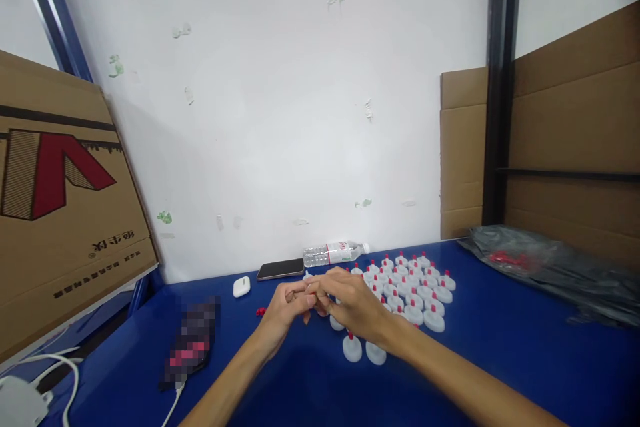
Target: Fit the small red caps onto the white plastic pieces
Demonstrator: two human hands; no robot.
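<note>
My left hand (289, 307) and my right hand (353, 300) meet over the blue table, fingers closed and fingertips pinched together. A red speck, seemingly a small red tip cap (313, 293), shows between the fingers; the rest of what they hold is hidden. Just behind the fingertips a bit of a white nozzle (307, 275) shows, and I cannot tell whether it is held. Beside and beyond my right hand stand several white, round-based nozzle caps (413, 313) with red tips. Two of them (352, 349) are nearer, below my right wrist. A few loose red tip caps (261, 311) lie left of my left hand.
Along the wall lie a phone (280, 269), a water bottle (335, 253) and a white earphone case (241, 287). A blurred dark item (190, 340) with a white cable is at left. A grey plastic bag (540, 273) with red pieces lies right. Cardboard (65, 213) flanks the table (500, 360).
</note>
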